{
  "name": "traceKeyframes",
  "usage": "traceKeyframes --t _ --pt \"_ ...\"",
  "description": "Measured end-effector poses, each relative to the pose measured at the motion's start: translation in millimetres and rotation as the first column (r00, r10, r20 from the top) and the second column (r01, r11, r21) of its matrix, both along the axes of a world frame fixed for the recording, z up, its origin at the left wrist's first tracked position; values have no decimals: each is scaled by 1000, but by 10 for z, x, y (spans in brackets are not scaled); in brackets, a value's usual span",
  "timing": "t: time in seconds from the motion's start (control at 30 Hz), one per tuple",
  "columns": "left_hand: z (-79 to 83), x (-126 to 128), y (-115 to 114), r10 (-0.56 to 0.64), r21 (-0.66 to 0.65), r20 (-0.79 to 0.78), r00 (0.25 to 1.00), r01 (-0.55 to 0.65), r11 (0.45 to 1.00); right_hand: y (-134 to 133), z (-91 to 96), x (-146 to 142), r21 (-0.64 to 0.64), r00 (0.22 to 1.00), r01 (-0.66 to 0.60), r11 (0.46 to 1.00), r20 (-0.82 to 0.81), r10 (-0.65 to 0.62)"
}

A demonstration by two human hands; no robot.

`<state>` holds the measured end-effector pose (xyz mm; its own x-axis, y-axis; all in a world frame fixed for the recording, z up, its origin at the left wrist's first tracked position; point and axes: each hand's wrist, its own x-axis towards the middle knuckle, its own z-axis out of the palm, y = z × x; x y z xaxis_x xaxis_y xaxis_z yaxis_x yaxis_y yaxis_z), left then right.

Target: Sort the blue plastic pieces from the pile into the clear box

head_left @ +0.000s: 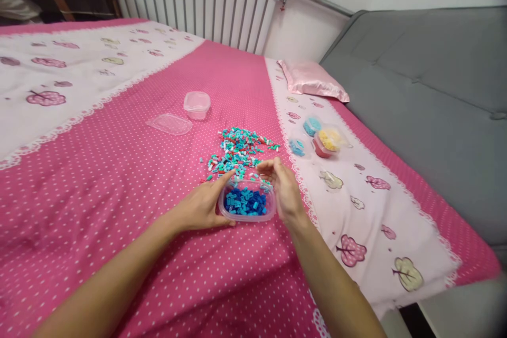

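1. While the left hand [204, 203] grips the left end of a clear container [247, 217] of blue pieces [245, 202], the right hand [288, 190], fingers loosely cupped, is at its right end; contact there cannot be told
2. Just beyond, a mixed pile [237, 142] lies well in from the right edge of the bed [150, 169]
3. Nearer that edge, filled tubs [322, 149]
4. Left of the pile, a lid [170, 123] beside a translucent tub [197, 108]
5. Near the bed's far right corner, a pillow [315, 82]

Smooth clear plastic tub [247, 217], matt cloth bedspread [222, 274], glossy satiny pillow [312, 80].
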<state>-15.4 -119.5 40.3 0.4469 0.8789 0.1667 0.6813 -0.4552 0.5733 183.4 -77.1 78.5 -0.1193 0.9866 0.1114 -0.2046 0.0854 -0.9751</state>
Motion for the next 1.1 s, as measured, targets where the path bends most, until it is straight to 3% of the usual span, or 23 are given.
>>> traceKeyframes --t 0.2,0.3,0.37,0.47,0.53,0.6,0.7,0.87,0.97,1.1 --pt "157 -192 17 4 -56 33 999 -2 998 221 -137 212 6 963 221 975 157 -219" --pt "244 -300 51 14 -58 81 997 -9 998 336 -220 401 54 912 222 974 342 -227" --pt "284 -357 82 40 -48 113 993 -35 998 402 -299 541 112 825 193 975 520 -223" --pt "283 -420 137 239 -14 89 967 -239 971 477 -437 708 158 667 132 979 716 -205" --pt "231 -453 173 417 4 32 908 -417 909 513 -518 762 114 630 75 991 765 -136" --pt "147 -470 205 498 -11 -40 866 -499 867 545 -575 766 50 603 11 999 797 -47" --pt "7 -436 249 472 -3 -105 875 -475 880 593 -611 711 1 546 -65 998 837 35" --pt "-149 -222 377 372 20 3 928 -372 928 669 -621 546 23 509 -161 987 859 63" --pt "-212 -105 480 363 35 35 931 -364 931 717 -655 426 81 472 -209 975 881 28" --pt "-264 -23 583 343 135 -47 938 -335 933 792 -736 286 209 440 -284 936 895 -67"
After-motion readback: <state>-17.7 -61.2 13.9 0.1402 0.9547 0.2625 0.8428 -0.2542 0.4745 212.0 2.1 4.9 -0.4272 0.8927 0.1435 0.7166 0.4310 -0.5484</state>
